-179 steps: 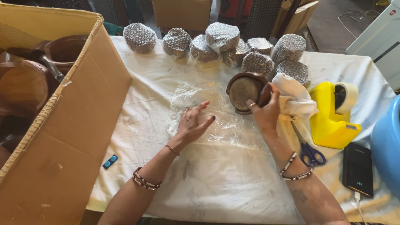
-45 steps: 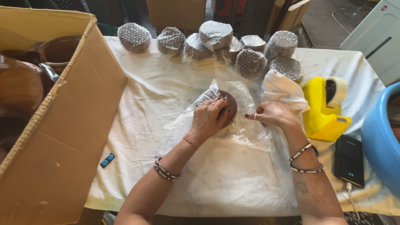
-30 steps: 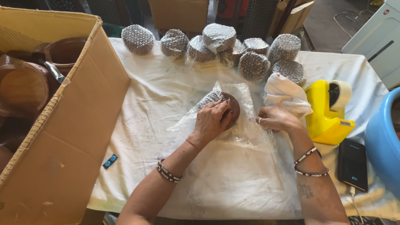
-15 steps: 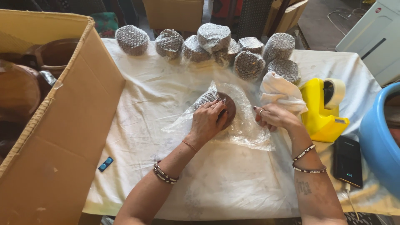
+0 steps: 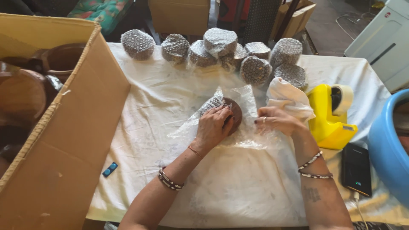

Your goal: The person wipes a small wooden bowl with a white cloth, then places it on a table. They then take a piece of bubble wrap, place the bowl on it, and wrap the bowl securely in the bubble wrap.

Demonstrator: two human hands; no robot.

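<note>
The left hand (image 5: 214,127) lies spread over a small brown clay cup (image 5: 232,114), fingers curled on its side, pressing a clear bubble wrap sheet (image 5: 204,127) against it. Just right of that grip, the right hand (image 5: 275,120) pinches the sheet's loose edge. The cup looks stiff but brittle, the wrap soft and slippery; holding round the cup's body seems safest. Beyond both hands sit wrapped bundles (image 5: 221,49).

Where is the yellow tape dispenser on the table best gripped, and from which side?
Likely from above, around the narrow middle of the yellow tape dispenser: it stands upright on a flat base, roll at the far end, and its top is unobstructed.
</note>
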